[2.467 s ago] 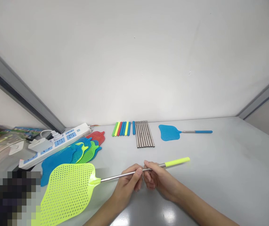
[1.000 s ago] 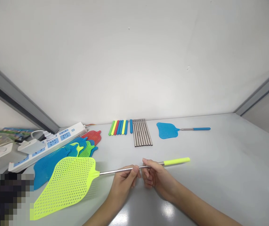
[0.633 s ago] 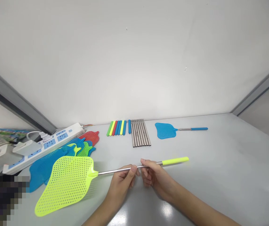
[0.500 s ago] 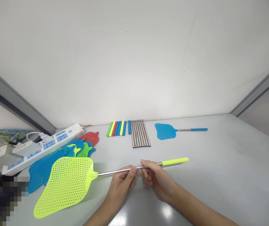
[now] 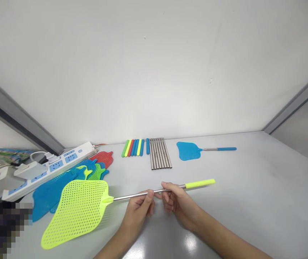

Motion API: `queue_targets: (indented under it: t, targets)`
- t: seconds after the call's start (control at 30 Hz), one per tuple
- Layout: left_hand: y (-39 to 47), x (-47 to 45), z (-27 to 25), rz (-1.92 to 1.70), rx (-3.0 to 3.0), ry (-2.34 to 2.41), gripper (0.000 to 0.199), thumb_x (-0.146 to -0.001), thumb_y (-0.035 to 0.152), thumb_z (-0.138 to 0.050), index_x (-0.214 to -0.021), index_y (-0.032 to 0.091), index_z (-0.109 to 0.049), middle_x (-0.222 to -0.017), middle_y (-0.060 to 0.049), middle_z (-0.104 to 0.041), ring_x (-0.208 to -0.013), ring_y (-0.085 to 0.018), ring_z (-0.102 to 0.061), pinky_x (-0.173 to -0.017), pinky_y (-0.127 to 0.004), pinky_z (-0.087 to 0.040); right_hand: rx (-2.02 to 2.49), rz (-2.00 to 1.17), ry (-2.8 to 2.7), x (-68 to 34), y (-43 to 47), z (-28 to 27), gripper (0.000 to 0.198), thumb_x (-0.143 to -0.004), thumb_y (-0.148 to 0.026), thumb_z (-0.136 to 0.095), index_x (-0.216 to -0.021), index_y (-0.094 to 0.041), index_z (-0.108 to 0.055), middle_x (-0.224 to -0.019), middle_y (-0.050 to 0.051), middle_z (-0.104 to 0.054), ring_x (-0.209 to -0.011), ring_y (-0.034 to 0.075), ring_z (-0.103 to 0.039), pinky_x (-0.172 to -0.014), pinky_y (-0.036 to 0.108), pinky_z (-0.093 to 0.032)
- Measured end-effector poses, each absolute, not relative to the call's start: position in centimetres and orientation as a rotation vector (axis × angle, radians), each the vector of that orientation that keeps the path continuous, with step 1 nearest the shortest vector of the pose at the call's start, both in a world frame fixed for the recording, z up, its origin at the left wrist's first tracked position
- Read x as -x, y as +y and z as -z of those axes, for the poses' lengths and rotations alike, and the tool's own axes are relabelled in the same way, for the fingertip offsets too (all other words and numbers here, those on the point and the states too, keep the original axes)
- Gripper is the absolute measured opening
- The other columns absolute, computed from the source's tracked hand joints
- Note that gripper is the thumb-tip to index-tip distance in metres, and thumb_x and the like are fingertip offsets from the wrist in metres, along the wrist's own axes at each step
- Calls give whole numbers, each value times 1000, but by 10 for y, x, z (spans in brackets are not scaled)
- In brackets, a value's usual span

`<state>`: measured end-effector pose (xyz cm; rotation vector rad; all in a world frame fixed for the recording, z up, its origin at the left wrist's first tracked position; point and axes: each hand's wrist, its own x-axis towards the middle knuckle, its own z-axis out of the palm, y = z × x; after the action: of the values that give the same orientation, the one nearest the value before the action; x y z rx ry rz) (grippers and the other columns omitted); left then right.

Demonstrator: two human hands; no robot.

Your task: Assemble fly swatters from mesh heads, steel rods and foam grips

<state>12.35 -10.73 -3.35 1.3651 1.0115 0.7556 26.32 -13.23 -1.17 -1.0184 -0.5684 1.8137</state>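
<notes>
Both my hands grip the metal rod of a yellow fly swatter (image 5: 79,208), held above the table with its perforated head to the left and its yellow handle to the right. My left hand (image 5: 141,208) is closed around the rod between the head and the middle. Just to its right, my right hand (image 5: 177,201) pinches the rod, its thumb on top, near the yellow grip. Farther back on the right lies a blue fly swatter (image 5: 188,151) with a metal rod and a blue handle.
A row of metal rods (image 5: 160,154) lies near the wall, beside several coloured handle grips (image 5: 133,147). At the left, loose swatter heads (image 5: 46,192) in blue, green and red overlap against a white power strip (image 5: 70,158) with plugged-in adapters.
The yellow swatter has shifted very slightly to the right at its head, and its handle end slightly left. Both hands keep their hold on the rod.
</notes>
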Motion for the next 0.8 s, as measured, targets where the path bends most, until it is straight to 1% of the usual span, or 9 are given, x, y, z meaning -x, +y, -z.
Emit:
queue_targets:
  t: [0.13, 0.2, 0.27, 0.33, 0.4, 0.57, 0.7, 0.8]
  targets:
    - [-107, -123, 32, -744, -1371, 1020, 43, -77, 49, -39, -74, 12, -62, -43, 4, -39, -42, -9, -36, -48, -21, -30, 1023, -1801, -568, -264, -132, 12, 39, -71, -40, -49, -42, -16, -39, -41, -5, -29, -42, 7, -28, -48, 24, -22]
    - [-107, -123, 30, -746, -1374, 1026, 42, -78, 47, -38, -72, 13, -62, -43, 4, -39, -42, -8, -36, -48, -21, -30, 1023, -1804, -566, -264, -131, 13, 39, -71, -40, -49, -42, -16, -39, -41, -5, -28, -42, 7, -28, -48, 24, -22]
    - [-108, -123, 28, -750, -1383, 1042, 43, -78, 46, -38, -61, 13, -60, -42, 4, -39, -42, -8, -36, -48, -21, -30, 1023, -1811, -562, -265, -131, 14, 39, -71, -40, -48, -43, -16, -39, -41, -5, -29, -41, 7, -28, -47, 24, -21]
    - [-108, -124, 27, -752, -1399, 1064, 48, -78, 47, -38, -47, 14, -53, -40, 4, -38, -42, -8, -36, -47, -21, -29, 1024, -1821, -561, -265, -131, 16, 39, -71, -41, -48, -44, -15, -39, -42, -5, -29, -41, 6, -27, -47, 23, -20]
    - [-108, -124, 27, -742, -1413, 1077, 52, -78, 48, -37, -40, 14, -48, -39, 3, -38, -42, -8, -37, -48, -21, -30, 1026, -1828, -563, -265, -131, 17, 39, -71, -42, -48, -44, -15, -39, -42, -5, -29, -40, 6, -27, -46, 23, -20]
    - [-107, -124, 26, -706, -1453, 1009, 50, -78, 46, -37, -42, 14, -52, -40, 1, -44, -42, -10, -40, -51, -23, -35, 1063, -1803, -561, -267, -130, 15, 40, -71, -42, -47, -43, -16, -39, -42, -5, -29, -42, 7, -29, -49, 24, -23]
    - [-107, -124, 23, -676, -1505, 944, 49, -78, 43, -39, -41, 15, -53, -40, 0, -46, -43, -10, -41, -59, -24, -39, 1072, -1755, -582, -270, -129, 13, 39, -72, -40, -46, -43, -16, -40, -42, -5, -28, -43, 7, -29, -51, 24, -24]
    - [-108, -124, 22, -659, -1533, 932, 47, -78, 42, -40, -43, 14, -56, -41, 0, -47, -43, -10, -41, -60, -24, -40, 1059, -1747, -586, -272, -129, 13, 38, -72, -40, -46, -43, -16, -40, -43, -4, -29, -44, 7, -29, -51, 24, -24]
